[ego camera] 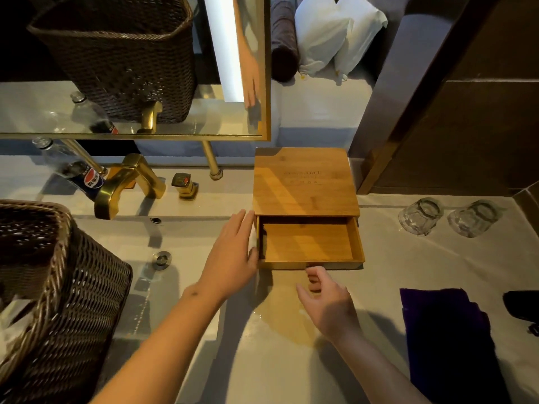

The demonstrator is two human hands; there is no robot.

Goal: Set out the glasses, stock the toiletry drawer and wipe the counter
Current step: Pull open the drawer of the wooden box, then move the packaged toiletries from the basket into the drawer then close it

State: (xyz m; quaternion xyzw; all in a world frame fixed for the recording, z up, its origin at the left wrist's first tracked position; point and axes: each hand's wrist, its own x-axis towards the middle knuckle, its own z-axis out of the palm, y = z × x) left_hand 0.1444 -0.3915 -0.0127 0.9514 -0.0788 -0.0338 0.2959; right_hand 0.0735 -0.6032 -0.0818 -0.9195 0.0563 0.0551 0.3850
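A wooden toiletry box (304, 182) stands on the grey counter (262, 360), and its drawer (309, 243) is pulled out and empty. My left hand (233, 252) lies flat against the left side of the box and drawer, fingers apart. My right hand (323, 298) sits just in front of the drawer's front edge, with its fingertips curled at the small pull notch. Two clear glasses (420, 215) (474, 218) stand upside down on the counter to the right of the box. A dark purple cloth (446, 342) lies at the front right.
A brown wicker basket (55, 287) stands at the left over the sink basin (163, 258). Behind the basin are a gold faucet (128, 182), a gold handle (183, 185) and a cola bottle (73, 170). A mirror (131, 68) hangs behind them. A black object (525, 307) lies at the right edge.
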